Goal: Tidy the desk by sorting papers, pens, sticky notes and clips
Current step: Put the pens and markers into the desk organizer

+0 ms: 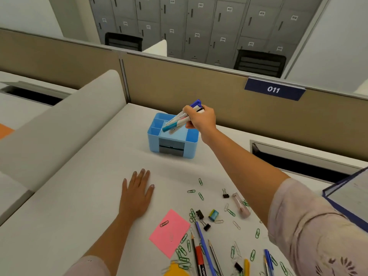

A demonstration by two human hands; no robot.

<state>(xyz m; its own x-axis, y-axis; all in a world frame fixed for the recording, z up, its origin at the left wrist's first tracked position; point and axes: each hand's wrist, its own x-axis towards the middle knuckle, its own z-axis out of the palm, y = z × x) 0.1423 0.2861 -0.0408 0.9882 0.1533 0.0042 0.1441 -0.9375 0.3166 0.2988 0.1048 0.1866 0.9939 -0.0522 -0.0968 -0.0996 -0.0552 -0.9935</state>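
My right hand [200, 118] grips a bundle of markers [177, 121] tilted down, their tips over the blue desk organizer [192, 134] at the back of the desk. My left hand [137, 194] lies flat on the desk, fingers spread, holding nothing. Near the front lie a pink sticky note [169, 233], several green paper clips [201, 196], black binder clips [226, 194], pens and pencils [203, 248], an eraser [213, 215] and a pink stapler [242, 206]. A yellow item [175, 269] sits at the bottom edge.
A tan partition [199, 86] with a "011" label [273, 89] stands behind the organizer. A grey divider [59, 120] borders the desk on the left. A blue-edged binder [348, 194] lies at the right. A cable slot [298, 162] opens at the right rear.
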